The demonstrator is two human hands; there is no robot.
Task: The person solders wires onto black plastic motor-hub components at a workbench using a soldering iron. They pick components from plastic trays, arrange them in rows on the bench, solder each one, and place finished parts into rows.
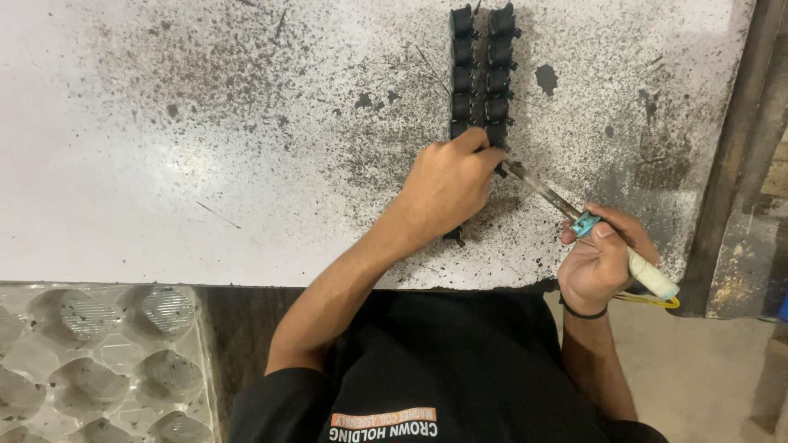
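Overhead, stained white worktop (205, 164), black parts (480, 70), clear tray (49, 361)

I see two upright rows of small black parts (482, 70) top centre; my soldering iron (574, 215) slants toward them.

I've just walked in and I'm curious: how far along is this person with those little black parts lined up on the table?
Hard to say what is finished: the two rows of black parts look alike from above. In hand now: the left hand steadies the near end of the rows while the right hand holds a soldering iron, tip at a part there. The parts under the left hand are hidden. The plastic tray holds ribbed metal pieces.
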